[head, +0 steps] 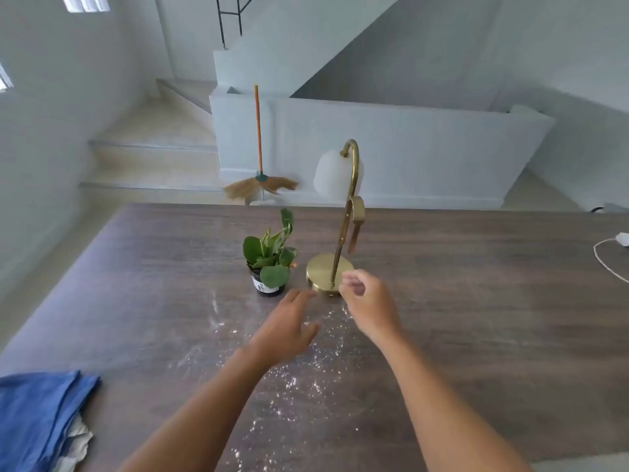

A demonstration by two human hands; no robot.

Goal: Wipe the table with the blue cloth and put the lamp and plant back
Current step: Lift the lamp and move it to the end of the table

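Observation:
A brass lamp with a curved stem and white shade stands upright near the middle of the dark wooden table. Left of it sits a small green plant in a dark pot. White powder is scattered across the tabletop in front of them. A folded blue cloth lies at the near left edge. My right hand hovers just in front of the lamp's round base, fingers curled and apart, holding nothing. My left hand reaches forward between plant and lamp, fingers extended, empty.
A white cable with a plug lies at the table's right edge. Under the blue cloth a white rag shows. Beyond the table, a broom leans against a low white wall beside steps.

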